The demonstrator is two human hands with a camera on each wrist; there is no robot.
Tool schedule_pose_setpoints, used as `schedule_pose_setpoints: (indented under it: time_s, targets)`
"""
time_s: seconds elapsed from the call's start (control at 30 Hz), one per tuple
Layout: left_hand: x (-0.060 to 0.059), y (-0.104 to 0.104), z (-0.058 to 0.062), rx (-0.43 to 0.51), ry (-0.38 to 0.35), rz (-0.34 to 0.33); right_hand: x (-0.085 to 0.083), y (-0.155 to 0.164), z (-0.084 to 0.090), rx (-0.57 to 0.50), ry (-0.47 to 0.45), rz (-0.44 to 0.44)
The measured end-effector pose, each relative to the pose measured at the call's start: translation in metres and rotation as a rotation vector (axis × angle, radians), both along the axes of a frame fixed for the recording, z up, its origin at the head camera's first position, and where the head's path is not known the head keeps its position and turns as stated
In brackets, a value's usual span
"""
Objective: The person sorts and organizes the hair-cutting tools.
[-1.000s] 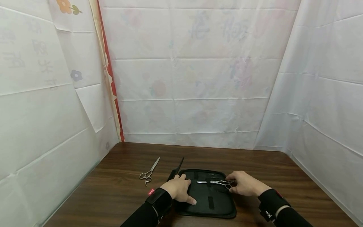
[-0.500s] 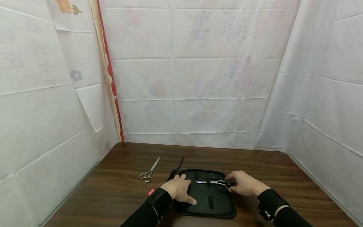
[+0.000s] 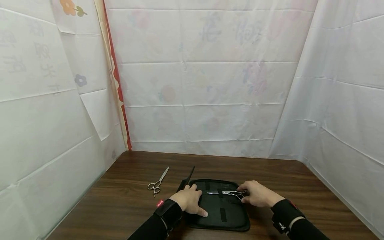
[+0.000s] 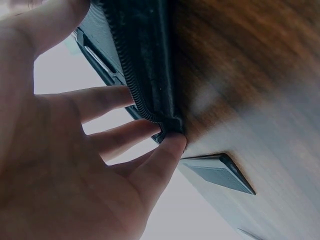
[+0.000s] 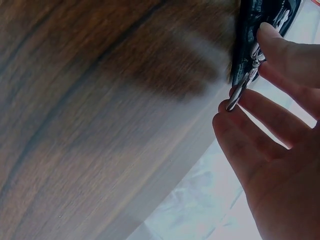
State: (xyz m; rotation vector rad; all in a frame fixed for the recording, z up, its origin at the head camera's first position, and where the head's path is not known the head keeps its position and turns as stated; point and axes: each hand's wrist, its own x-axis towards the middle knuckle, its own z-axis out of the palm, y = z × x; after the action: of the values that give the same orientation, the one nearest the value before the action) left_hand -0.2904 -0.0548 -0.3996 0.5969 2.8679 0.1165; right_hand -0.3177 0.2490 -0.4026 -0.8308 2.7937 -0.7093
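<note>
A black zip case [image 3: 210, 218] lies open and flat on the table in the head view. A pair of silver scissors [image 3: 226, 192] lies across it, its blades passing under a small black elastic loop [image 3: 220, 192]. My right hand [image 3: 258, 194] pinches the scissors' handles at the case's right edge; the right wrist view shows fingertips on the shiny handle [image 5: 240, 92]. My left hand [image 3: 189, 200] rests on the case's left edge with fingers spread and thumb on the inside. In the left wrist view its fingertips touch the zipper edge [image 4: 142, 102].
A second pair of silver scissors [image 3: 157, 183] lies on the brown wooden table [image 3: 120, 200], left of the case. Beyond my left hand is a black comb [image 3: 187, 176], partly hidden. White printed sheets [image 3: 195, 83] hang around the table's back and sides.
The scissors in my right hand have slid very slightly left through the elastic loop, and the right hand has shifted with them. My left hand has stayed in place.
</note>
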Motion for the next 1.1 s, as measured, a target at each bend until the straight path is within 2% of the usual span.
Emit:
schedule_pose_setpoints:
  time_s: [0.6,0.83,1.1]
  targets:
    - [-0.0006,0.0004,-0.0033,-0.008,0.002,0.002,-0.0012,-0.0007,-0.0017,0.004,0.026,0.046]
    - [-0.003,0.0013,-0.0032,-0.015,-0.008,0.002,-0.0014,0.0026,-0.0024,-0.003,-0.006,0.02]
    - [-0.0026,0.002,-0.0015,-0.019,0.004,0.005,-0.0048,0.0068,-0.004,-0.003,0.003,0.007]
